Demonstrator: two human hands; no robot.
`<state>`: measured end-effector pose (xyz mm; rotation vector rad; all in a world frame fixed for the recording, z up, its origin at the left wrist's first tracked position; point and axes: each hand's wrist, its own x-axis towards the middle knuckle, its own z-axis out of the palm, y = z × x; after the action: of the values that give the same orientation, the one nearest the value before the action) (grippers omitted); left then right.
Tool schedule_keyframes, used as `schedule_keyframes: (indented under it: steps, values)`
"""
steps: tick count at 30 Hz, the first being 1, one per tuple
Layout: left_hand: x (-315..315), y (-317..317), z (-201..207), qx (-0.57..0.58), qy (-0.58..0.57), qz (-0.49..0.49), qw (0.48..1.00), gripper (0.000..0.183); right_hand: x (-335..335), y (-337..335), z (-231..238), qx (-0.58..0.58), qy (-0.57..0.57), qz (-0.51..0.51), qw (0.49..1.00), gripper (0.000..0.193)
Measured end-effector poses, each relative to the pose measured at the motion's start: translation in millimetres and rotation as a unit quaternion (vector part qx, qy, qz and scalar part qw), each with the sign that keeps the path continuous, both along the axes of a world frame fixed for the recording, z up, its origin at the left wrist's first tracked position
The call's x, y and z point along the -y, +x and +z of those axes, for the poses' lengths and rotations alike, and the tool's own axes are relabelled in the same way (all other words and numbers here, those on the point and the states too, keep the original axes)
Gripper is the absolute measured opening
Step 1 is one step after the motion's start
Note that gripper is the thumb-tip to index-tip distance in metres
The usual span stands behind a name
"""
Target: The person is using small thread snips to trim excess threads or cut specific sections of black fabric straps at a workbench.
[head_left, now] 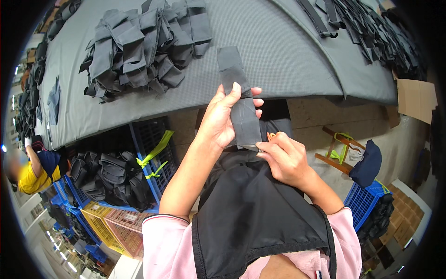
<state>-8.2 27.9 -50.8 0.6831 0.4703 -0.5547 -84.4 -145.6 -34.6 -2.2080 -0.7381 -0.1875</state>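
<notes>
My left hand (217,117) is closed round a dark grey fabric strip (246,122), its thumb pressed on top and its fingertips showing past the far side. The strip's upper end lies toward the cloth-covered table, and its lower end hangs over my lap. At that lower end my right hand (287,160) is closed on small thread snips (271,136); an orange handle part and a bit of metal tip show, the rest is hidden by my fingers. The tip touches or nearly touches the strip's bottom corner. A black apron (251,209) covers my front.
The grey table cover (297,65) bears a heap of dark fabric strips (134,51) at left and another pile (367,35) at far right. Blue crates (151,158) with black pieces stand below left. At right are a wooden stool (332,151) and a cardboard box (416,100). A person in yellow (33,176) is far left.
</notes>
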Motion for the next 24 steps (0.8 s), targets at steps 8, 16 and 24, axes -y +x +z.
schedule_keyframes:
  steps: [8, 16, 24]
  values:
    - [2.9, 2.2, 1.7, 0.043, 0.022, -0.014, 0.999, 0.036, 2.7, 16.1, 19.7, -0.277, 0.118, -0.089, 0.949, 0.047]
    - [6.3, -2.4, 10.1, 0.046, 0.075, 0.041, 0.995, 0.037, -10.5, 5.1, 14.2, -0.082, 0.072, 0.017, 0.994, 0.028]
    - [14.9, 4.6, 17.8, 0.143, 0.153, 0.049, 0.977, 0.039, -8.4, -6.8, 12.7, -0.214, 0.110, 0.007, 0.971, 0.037]
